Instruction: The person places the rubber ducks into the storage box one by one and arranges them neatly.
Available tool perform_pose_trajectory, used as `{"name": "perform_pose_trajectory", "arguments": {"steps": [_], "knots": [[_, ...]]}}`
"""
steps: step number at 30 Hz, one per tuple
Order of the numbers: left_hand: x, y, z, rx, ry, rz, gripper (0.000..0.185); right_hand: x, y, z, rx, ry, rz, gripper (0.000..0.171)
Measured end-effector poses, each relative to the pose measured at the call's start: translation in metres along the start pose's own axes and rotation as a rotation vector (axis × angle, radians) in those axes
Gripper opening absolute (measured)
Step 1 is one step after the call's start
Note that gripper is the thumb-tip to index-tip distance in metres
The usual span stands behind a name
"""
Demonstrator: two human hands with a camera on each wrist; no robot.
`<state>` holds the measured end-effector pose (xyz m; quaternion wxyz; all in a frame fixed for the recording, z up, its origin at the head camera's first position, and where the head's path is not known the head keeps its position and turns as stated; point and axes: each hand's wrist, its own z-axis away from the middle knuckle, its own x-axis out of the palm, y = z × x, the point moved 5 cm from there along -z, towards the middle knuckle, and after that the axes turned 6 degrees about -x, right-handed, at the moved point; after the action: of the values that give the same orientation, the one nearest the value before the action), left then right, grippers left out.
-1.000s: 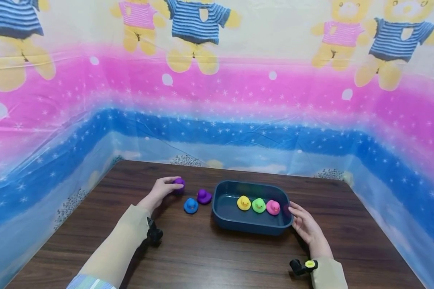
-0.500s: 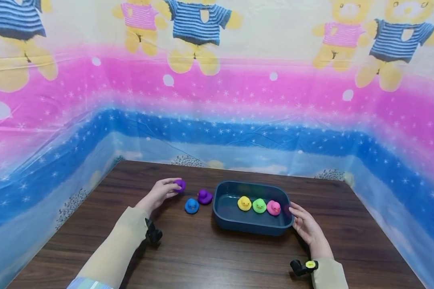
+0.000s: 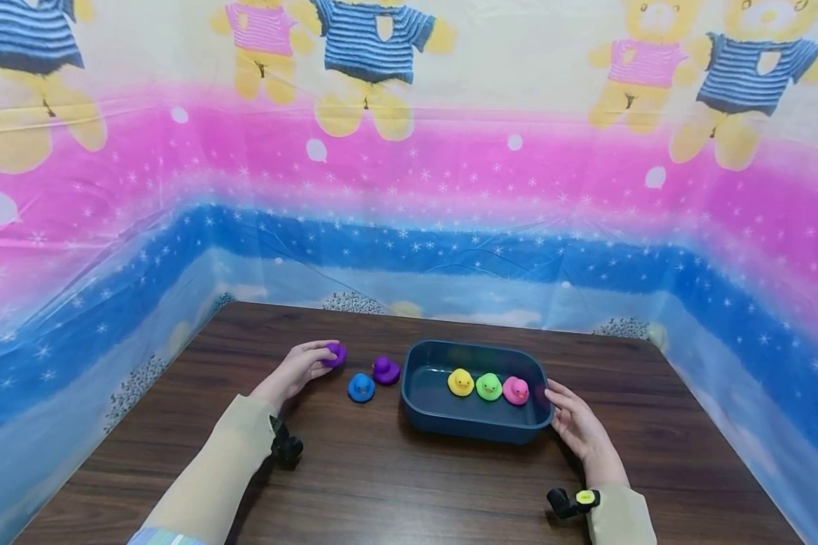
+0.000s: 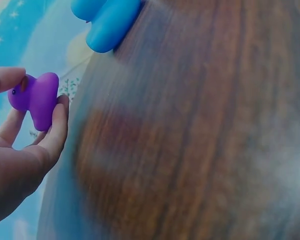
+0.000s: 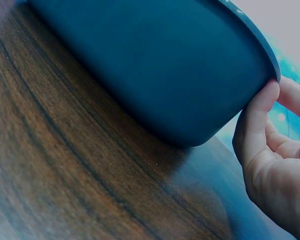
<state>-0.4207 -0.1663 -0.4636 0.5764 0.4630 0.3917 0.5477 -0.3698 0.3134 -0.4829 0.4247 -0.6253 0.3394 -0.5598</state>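
Purple rubber duck (image 3: 337,353) pinched between thumb and fingertips of left hand (image 3: 298,369), lifted a touch off dark wooden table (image 3: 381,484); a second ago resting lower under the same fingers. Judged as picked up, not yet carried toward dark blue plastic tub (image 3: 449,424). Right hand (image 3: 575,424) steadying tub's near right corner, thumb (image 5: 257,120) against the wall, fingers loosely curved, unchanged from earlier. Second purple duck (image 3: 384,369) and blue duck (image 3: 361,387) sitting beside tub, unmoved. Yellow duck (image 3: 460,382), green duck (image 3: 488,386), pink duck (image 3: 515,390) lined up inside, as before.
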Motion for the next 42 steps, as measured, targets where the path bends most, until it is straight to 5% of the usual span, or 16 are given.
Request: {"name": "perform_pose_trajectory", "arguments": {"steps": [23,42], "knots": [[0.006,0.007,-0.002,-0.011,-0.048,-0.023,0.056,0.001,-0.002,0.002,0.010,0.005,-0.010,0.022],[0.065,0.048,0.003,0.030,-0.131,-0.051,0.054,-0.002,0.000,0.000,0.016,0.021,0.000,0.025]]}}
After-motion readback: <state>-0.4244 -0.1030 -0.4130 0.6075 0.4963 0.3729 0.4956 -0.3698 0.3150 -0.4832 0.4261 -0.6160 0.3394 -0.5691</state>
